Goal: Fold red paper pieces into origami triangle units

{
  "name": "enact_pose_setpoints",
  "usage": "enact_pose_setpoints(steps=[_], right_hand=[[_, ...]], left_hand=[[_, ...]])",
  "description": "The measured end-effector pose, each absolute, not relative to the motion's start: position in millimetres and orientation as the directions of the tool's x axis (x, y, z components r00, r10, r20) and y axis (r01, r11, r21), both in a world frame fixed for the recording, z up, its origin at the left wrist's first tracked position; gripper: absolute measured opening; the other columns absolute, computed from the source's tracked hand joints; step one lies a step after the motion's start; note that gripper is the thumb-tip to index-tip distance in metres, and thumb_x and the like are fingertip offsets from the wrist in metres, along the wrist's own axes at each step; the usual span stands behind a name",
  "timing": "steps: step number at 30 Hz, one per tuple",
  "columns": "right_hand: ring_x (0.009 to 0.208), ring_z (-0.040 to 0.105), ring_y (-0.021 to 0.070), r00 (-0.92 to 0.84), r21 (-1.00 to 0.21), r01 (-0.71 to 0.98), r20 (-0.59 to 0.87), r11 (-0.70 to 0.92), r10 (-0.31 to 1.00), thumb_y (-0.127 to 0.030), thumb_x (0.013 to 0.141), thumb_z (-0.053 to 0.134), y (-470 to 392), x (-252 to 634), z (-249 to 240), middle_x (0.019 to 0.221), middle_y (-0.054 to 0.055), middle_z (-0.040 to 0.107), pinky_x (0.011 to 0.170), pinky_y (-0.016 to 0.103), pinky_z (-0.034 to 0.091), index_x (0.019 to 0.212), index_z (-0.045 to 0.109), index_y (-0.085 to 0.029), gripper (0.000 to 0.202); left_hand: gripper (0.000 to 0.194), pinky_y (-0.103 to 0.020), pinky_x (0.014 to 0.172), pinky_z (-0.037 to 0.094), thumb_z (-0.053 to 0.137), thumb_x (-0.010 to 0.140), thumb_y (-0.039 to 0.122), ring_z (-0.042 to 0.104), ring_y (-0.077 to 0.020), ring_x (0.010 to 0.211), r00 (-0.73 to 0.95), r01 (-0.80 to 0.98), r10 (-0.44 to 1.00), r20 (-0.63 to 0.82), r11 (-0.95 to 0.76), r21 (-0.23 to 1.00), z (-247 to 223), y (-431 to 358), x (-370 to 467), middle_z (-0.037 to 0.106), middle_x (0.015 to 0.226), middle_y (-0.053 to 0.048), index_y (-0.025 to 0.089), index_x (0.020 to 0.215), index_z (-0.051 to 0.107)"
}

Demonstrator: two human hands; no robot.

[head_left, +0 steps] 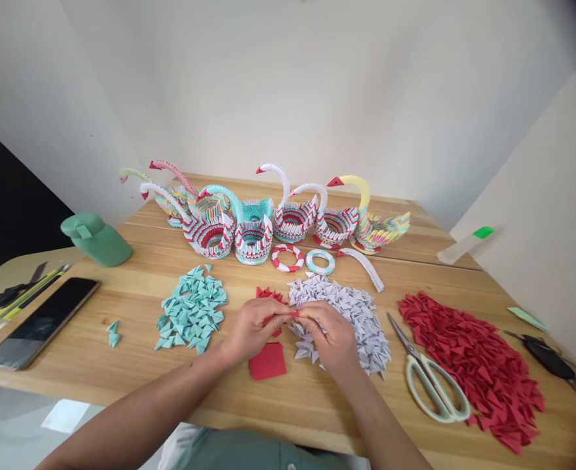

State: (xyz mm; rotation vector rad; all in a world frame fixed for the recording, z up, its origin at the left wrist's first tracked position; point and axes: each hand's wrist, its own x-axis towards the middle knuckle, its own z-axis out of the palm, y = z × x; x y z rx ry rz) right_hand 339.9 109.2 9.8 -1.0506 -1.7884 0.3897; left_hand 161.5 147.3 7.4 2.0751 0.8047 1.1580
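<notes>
Between the fingertips of both hands is a small red piece of paper [293, 314], mostly covered by the fingers. My left hand [254, 324] pinches its left side, and my right hand [331, 331] pinches its right side. A stack of red paper [268, 361] lies on the table just below my left hand. Behind the hands is a small heap of folded red pieces [268, 294], partly hidden. Folded white-lilac pieces [355, 307] spread under and beyond my right hand. Left of my left hand lies a pile of folded turquoise pieces [192, 310].
Several paper swans [252, 238] stand along the back, with two paper rings [288, 258] and a white curved neck [366, 264] before them. Scissors [434, 382] lie beside a large red pile [473, 365] at right. A phone [43, 321] and green bottle [96, 239] are at left.
</notes>
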Motion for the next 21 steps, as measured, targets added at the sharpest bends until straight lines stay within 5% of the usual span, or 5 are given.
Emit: enact_pose_setpoints(steps=[9,14,21], right_hand=[[0.075,0.066,0.0172,0.035,-0.792,0.513,0.405,0.331,0.914,-0.021,0.087,0.057,105.5,336.0,7.1,0.085,0.001,0.069,0.071,0.028,0.053,0.101,0.064,-0.025,0.016],[0.071,0.065,0.0172,0.038,-0.772,0.517,0.453,0.371,0.891,-0.022,0.087,0.058,105.4,335.7,6.9,0.081,0.001,0.069,0.069,0.028,0.053,0.094,0.063,-0.024,0.009],[0.076,0.064,0.0174,-0.039,-0.711,0.517,0.536,0.476,0.843,-0.02,0.088,0.058,106.9,335.0,7.0,0.085,0.002,0.066,0.07,0.028,0.051,0.09,0.063,-0.024,0.006]], left_hand=[[0.02,-0.022,0.064,0.045,0.057,0.088,0.026,0.062,-0.0145,0.065,0.467,0.243,0.802,0.371,-0.52,0.819,5.7,149.2,162.7,0.071,0.072,-0.005,0.013,0.081,0.07],[0.024,-0.021,0.061,0.044,0.057,0.087,0.03,0.06,-0.014,0.062,0.477,0.203,0.838,0.264,-0.397,0.895,5.5,149.4,164.5,0.07,0.07,-0.005,0.011,0.079,0.07],[0.022,-0.021,0.061,0.044,0.057,0.087,0.028,0.059,-0.0135,0.062,0.447,0.214,0.835,0.322,-0.45,0.867,6.2,148.9,163.8,0.069,0.07,-0.005,0.012,0.08,0.071]])
